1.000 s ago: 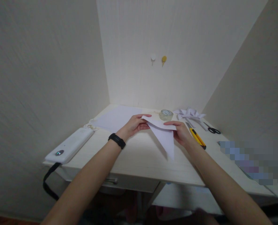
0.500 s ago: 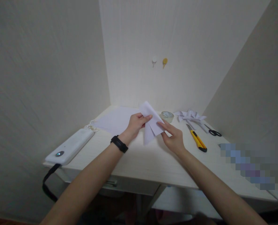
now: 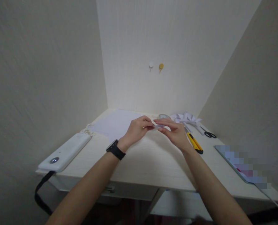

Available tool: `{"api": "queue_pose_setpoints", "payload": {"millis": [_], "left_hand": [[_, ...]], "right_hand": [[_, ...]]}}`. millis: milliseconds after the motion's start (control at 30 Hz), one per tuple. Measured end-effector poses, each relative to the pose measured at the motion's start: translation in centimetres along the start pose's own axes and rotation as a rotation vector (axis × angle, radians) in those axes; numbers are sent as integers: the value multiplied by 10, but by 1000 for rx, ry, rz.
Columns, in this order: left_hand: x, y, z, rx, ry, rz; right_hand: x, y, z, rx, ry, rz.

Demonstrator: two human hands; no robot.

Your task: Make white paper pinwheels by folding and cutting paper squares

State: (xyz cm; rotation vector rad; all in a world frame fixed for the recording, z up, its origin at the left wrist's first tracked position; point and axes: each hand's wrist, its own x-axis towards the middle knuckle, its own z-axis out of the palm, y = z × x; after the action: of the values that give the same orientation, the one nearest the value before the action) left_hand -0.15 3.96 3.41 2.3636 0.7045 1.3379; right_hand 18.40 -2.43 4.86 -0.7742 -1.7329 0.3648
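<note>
White paper (image 3: 157, 126), nearly edge-on, is pinched in the left hand (image 3: 138, 128) and right hand (image 3: 175, 132) above the table (image 3: 150, 165). Rightward lie a yellow utility knife (image 3: 195, 143) and black-handled scissors (image 3: 210, 134); 2 hooks (image 3: 161, 66) are on the back wall (image 3: 129, 62).

White desk (image 3: 148, 168) carrying flat paper (image 3: 113, 123), 1 tape roll (image 3: 163, 116), folded paper (image 3: 185, 118), 1 yellow cutter (image 3: 194, 142), scissors (image 3: 209, 134), white device (image 3: 66, 151)

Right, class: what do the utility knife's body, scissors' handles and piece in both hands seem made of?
Utility knife's body: probably smooth plastic, evenly yellow and black. Scissors' handles: likely plastic, uniformly black loops, gloss unclear. Held piece: apparently matte paper, thin, white.
</note>
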Motion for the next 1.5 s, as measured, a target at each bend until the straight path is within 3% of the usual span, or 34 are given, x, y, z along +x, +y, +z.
{"api": "queue_pose_setpoints", "payload": {"millis": [200, 467, 733, 1167, 1500], "left_hand": [[-1, 4, 5, 42, 22, 120], [-4, 8, 9, 109, 90, 187], [-3, 9, 8, 120, 97, 242], [-4, 12, 7, 116, 71, 203], [-4, 16, 7, 30, 31, 103]], "right_hand": [[-10, 7, -10, 111, -43, 118], [-8, 11, -13, 143, 82, 130], [-9, 7, -13, 142, 93, 94], [-8, 7, -13, 107, 121, 117], [-7, 11, -11, 78, 264, 178]]}}
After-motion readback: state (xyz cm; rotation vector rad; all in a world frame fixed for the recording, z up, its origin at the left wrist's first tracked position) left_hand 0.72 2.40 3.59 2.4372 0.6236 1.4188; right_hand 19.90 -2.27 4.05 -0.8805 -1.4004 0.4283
